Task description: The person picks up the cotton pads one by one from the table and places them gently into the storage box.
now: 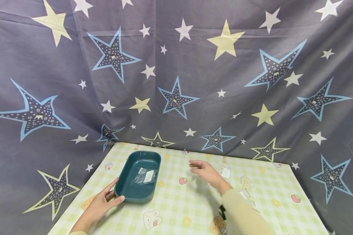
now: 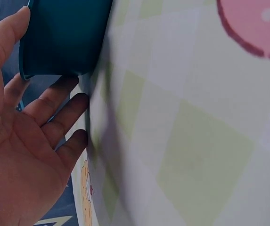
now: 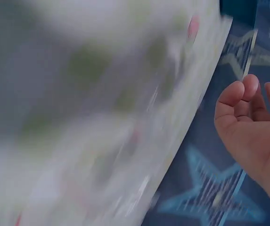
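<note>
Steadying hand: our left hand [image 1: 101,204] rests against the near corner of the teal tray [image 1: 126,191], thumb on the rim, fingers straight along the outside wall; the left wrist view shows the palm open beside it.
Free hand: our right hand [image 1: 204,171] hovers mid-table, blurred, fingers loosely extended and holding nothing, well apart from the left.
Tray contents: one clear plastic packet [image 1: 145,176] lies inside, near the middle.
Loose packet: another small clear packet [image 1: 226,171] lies on the checked tablecloth [image 1: 176,202], just right of our right hand.
Doing it well: we judge the tray should stay pinned flat while the free hand pinches the thin packet by an edge.
Backdrop: star-print cloth [image 1: 176,65] hangs behind the table.
</note>
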`<state>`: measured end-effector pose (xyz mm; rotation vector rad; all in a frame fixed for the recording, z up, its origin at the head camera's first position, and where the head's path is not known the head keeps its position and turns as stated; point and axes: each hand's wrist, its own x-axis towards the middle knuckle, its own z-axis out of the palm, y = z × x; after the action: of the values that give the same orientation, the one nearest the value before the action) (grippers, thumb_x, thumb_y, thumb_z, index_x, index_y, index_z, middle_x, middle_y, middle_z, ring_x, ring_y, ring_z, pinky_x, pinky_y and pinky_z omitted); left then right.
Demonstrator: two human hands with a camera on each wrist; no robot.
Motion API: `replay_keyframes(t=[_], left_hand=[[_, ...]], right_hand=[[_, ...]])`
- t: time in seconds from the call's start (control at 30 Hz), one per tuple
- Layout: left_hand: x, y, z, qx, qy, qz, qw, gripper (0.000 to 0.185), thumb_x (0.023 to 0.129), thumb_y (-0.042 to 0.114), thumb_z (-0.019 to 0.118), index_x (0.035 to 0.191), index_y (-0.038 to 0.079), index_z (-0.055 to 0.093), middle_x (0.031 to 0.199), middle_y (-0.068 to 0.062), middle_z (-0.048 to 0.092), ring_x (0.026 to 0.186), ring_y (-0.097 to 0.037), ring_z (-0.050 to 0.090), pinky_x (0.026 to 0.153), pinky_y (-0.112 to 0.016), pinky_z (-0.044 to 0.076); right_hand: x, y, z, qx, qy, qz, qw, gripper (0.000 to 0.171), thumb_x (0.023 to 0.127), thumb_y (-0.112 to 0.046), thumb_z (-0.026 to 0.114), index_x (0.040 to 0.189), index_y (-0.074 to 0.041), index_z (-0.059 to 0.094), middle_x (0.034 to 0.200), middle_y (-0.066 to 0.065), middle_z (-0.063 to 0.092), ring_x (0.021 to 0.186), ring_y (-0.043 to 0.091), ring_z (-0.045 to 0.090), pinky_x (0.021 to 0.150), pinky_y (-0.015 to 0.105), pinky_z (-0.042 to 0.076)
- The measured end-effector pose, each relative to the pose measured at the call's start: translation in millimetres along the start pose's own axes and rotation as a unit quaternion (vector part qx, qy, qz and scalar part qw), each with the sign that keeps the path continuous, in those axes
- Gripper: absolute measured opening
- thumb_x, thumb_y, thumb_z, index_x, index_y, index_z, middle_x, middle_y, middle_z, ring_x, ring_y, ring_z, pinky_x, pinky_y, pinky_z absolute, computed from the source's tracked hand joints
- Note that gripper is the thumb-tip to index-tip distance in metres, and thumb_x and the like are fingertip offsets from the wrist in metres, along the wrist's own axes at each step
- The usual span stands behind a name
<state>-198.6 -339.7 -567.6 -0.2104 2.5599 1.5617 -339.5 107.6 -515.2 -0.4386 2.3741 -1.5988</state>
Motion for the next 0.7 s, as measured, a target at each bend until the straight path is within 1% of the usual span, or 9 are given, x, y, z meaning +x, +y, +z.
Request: replay_keyframes(t=[0.03, 0.1, 0.2, 0.27, 0.33, 0.4, 0.5, 0.6, 0.7], left_hand=[[-0.5, -0.6, -0.1, 0.000, 0.001, -0.001, 1.0000, 0.094, 0.099, 0.039, 0.078, 0.173, 0.025, 0.022, 0.163, -0.035, 0.041, 0.154, -0.050, 0.042, 0.117, -0.052, 0.052], [-1.3, -1.5, -0.2, 0.000, 0.004, -0.001, 1.0000, 0.094, 0.099, 0.039, 0.078, 0.173, 0.024, 0.023, 0.164, -0.035, 0.041, 0.154, -0.050, 0.042, 0.117, -0.052, 0.052], [-2.6, -2.1, 0.5, -0.001, 0.008, -0.001, 1.0000, 0.093, 0.099, 0.038, 0.079, 0.173, 0.023, 0.024, 0.164, -0.036, 0.039, 0.154, -0.051, 0.041, 0.118, -0.054, 0.050], [-2.8, -2.2, 1.7, -0.003, 0.008, -0.001, 1.0000, 0.094, 0.099, 0.038, 0.079, 0.173, 0.023, 0.024, 0.163, -0.036, 0.040, 0.154, -0.052, 0.042, 0.116, -0.051, 0.052], [-2.6, -2.4, 3.1, -0.008, 0.007, -0.002, 0.9999, 0.094, 0.099, 0.038, 0.080, 0.173, 0.023, 0.025, 0.162, -0.036, 0.042, 0.153, -0.051, 0.043, 0.113, -0.045, 0.055], [-2.1, -2.9, 3.8, -0.008, 0.007, -0.003, 0.9999, 0.094, 0.098, 0.038, 0.080, 0.173, 0.023, 0.025, 0.161, -0.036, 0.044, 0.152, -0.050, 0.045, 0.109, -0.039, 0.057], [-1.0, -4.0, 3.3, -0.002, 0.009, -0.002, 1.0000, 0.093, 0.098, 0.038, 0.080, 0.173, 0.024, 0.026, 0.160, -0.035, 0.047, 0.152, -0.049, 0.047, 0.107, -0.035, 0.056], [0.7, -4.8, 1.8, 0.004, 0.011, 0.001, 0.9999, 0.093, 0.098, 0.039, 0.079, 0.173, 0.024, 0.025, 0.160, -0.034, 0.048, 0.151, -0.048, 0.048, 0.108, -0.038, 0.057], [0.6, -5.3, 1.1, 0.002, 0.010, 0.003, 0.9999, 0.093, 0.099, 0.040, 0.079, 0.173, 0.025, 0.025, 0.160, -0.034, 0.047, 0.151, -0.048, 0.048, 0.111, -0.044, 0.057]], right_hand=[[-3.6, 5.9, -14.0, -0.008, 0.014, 0.006, 1.000, 0.054, 0.103, -0.021, 0.069, 0.153, -0.006, 0.058, 0.148, 0.023, 0.065, 0.132, 0.034, 0.066, 0.112, 0.053, 0.055], [-11.7, 17.1, -41.2, -0.029, 0.039, 0.016, 0.999, 0.052, 0.104, -0.021, 0.069, 0.153, -0.004, 0.058, 0.145, 0.023, 0.066, 0.130, 0.032, 0.066, 0.109, 0.046, 0.057], [-26.0, 34.3, -78.1, -0.065, 0.065, 0.020, 0.996, 0.051, 0.106, -0.019, 0.067, 0.152, 0.000, 0.058, 0.144, 0.025, 0.066, 0.127, 0.033, 0.067, 0.102, 0.034, 0.058], [-38.0, 45.2, -97.9, -0.106, 0.074, 0.020, 0.991, 0.051, 0.107, -0.019, 0.067, 0.152, 0.001, 0.058, 0.143, 0.026, 0.067, 0.124, 0.033, 0.068, 0.096, 0.028, 0.057], [-51.6, 53.8, -113.2, -0.147, 0.074, 0.025, 0.986, 0.052, 0.106, -0.021, 0.068, 0.152, 0.002, 0.057, 0.143, 0.026, 0.067, 0.120, 0.032, 0.070, 0.092, 0.028, 0.058], [-63.9, 60.8, -123.9, -0.189, 0.072, 0.030, 0.979, 0.053, 0.105, -0.023, 0.070, 0.151, 0.002, 0.059, 0.140, 0.025, 0.069, 0.112, 0.028, 0.072, 0.086, 0.028, 0.059], [-77.4, 65.9, -132.1, -0.223, 0.067, 0.028, 0.972, 0.055, 0.103, -0.025, 0.073, 0.148, 0.003, 0.061, 0.135, 0.026, 0.071, 0.100, 0.021, 0.070, 0.077, 0.029, 0.057], [-82.7, 67.8, -131.8, -0.241, 0.074, 0.018, 0.968, 0.055, 0.101, -0.027, 0.077, 0.145, 0.002, 0.064, 0.130, 0.024, 0.074, 0.094, 0.016, 0.066, 0.073, 0.027, 0.054], [-84.2, 69.2, -125.0, -0.244, 0.071, 0.011, 0.967, 0.055, 0.099, -0.028, 0.079, 0.143, 0.000, 0.066, 0.129, 0.019, 0.075, 0.096, 0.015, 0.064, 0.072, 0.026, 0.053]])
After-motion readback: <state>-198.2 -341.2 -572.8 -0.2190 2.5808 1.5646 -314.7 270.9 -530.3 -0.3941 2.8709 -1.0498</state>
